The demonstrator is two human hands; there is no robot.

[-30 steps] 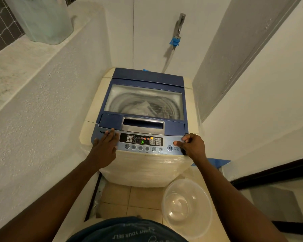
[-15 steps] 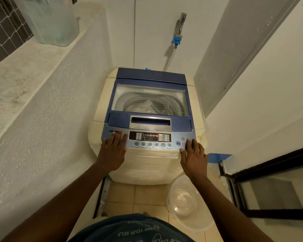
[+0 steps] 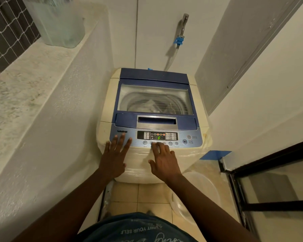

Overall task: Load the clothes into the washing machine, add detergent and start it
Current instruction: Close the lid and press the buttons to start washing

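A cream top-load washing machine [image 3: 107, 102] with a blue lid stands against the back wall. Its glass lid [image 3: 155, 99] is closed, and pale clothes show in the drum beneath. The control panel [image 3: 157, 137] is lit and shows a green "F". My left hand [image 3: 113, 158] lies flat with spread fingers on the panel's left end. My right hand [image 3: 163, 162] holds nothing; its fingertips touch the round buttons under the display. The start/pause button [image 3: 184, 141] sits apart to the right of that hand.
A clear plastic basin [image 3: 201, 194] lies on the tiled floor at the machine's right foot. A high white ledge [image 3: 33, 70] with a frosted container [image 3: 58, 23] runs along the left. A tap with a blue fitting [image 3: 179, 39] hangs behind. A dark-framed glass door [image 3: 269, 186] stands right.
My right hand has slid left from the panel's right end to the buttons under the display. The left hand stays on the panel's left end.
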